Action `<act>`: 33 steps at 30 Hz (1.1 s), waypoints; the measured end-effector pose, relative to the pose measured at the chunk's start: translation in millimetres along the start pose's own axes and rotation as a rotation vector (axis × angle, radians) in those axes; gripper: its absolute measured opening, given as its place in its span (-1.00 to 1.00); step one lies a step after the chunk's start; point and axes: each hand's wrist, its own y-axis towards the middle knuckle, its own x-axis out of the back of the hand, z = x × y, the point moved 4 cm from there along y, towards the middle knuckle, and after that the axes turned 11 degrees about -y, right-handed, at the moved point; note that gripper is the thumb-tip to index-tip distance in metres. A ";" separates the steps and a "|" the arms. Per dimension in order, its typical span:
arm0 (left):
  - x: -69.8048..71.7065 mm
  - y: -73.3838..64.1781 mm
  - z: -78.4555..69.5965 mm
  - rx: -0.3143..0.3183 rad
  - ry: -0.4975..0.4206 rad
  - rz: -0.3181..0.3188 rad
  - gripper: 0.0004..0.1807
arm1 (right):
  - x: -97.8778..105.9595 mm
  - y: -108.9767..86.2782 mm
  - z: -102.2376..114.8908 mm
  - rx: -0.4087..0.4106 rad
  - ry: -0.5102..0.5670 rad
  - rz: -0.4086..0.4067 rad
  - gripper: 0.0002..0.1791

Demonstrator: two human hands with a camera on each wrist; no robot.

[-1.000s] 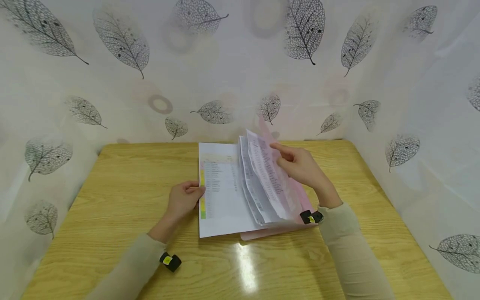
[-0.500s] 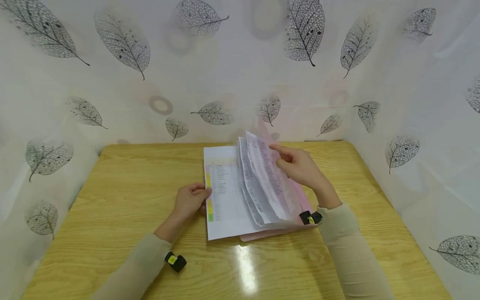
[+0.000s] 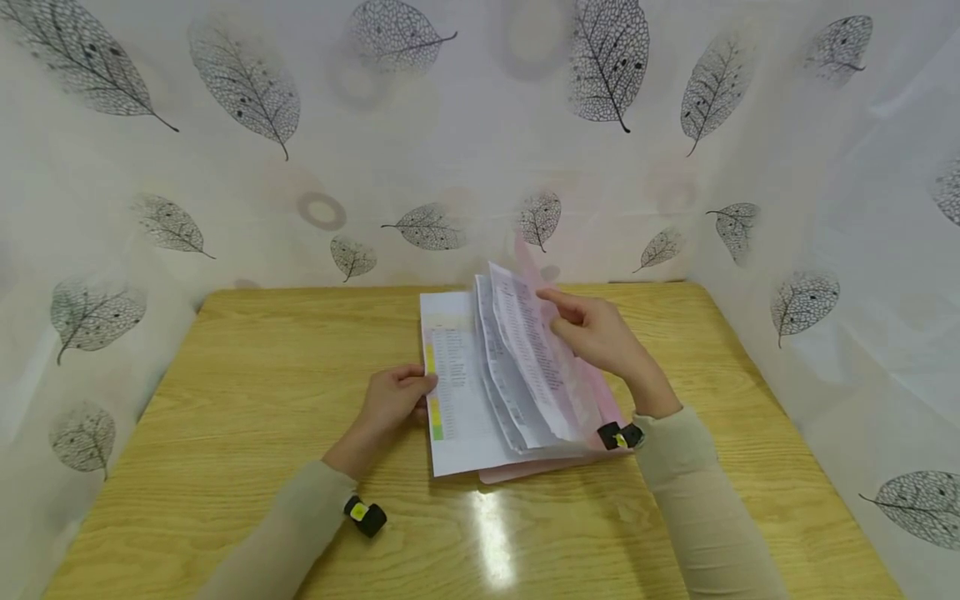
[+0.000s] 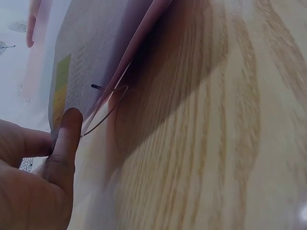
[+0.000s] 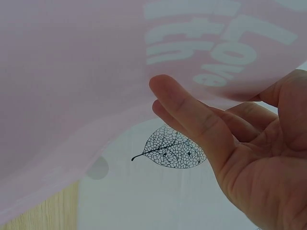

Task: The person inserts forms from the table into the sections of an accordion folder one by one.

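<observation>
A pink plastic folder (image 3: pixel 600 387) lies spread on the wooden table, with pale lettering on its cover (image 5: pixel 196 43). Several printed sheets (image 3: pixel 517 350) fan up inside it. At the left, a printed sheet (image 3: pixel 457 442) with a yellow and green column has its left edge pinched between the thumb and fingers of my left hand (image 3: pixel 390 404). My right hand (image 3: pixel 600 329) holds the raised pink cover, its index finger stretched along the plastic. In the left wrist view, a thin cord (image 4: pixel 103 117) with a dark tip hangs by the folder's edge.
The wooden table (image 3: pixel 262 400) reaches back to a white curtain (image 3: pixel 465 142) printed with dark leaves, which also hangs along both sides. Each wrist carries a small black camera, such as the left one (image 3: pixel 365 515).
My left hand has moved right, bringing the left sheet's edge closer to the fanned sheets. The right hand and raised cover have hardly moved.
</observation>
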 end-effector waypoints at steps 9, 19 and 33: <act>-13.6 8.5 2.5 -0.006 -0.056 0.013 -0.64 | 0.0 -0.3 1.8 -0.001 0.008 -0.005 -0.47; -25.5 11.0 4.6 0.014 -0.121 0.051 -0.67 | -0.1 -0.2 2.5 0.000 0.010 -0.004 -0.47; -37.7 13.8 4.1 0.020 -0.080 0.108 -0.68 | 1.2 0.1 3.8 0.004 0.028 -0.009 -0.47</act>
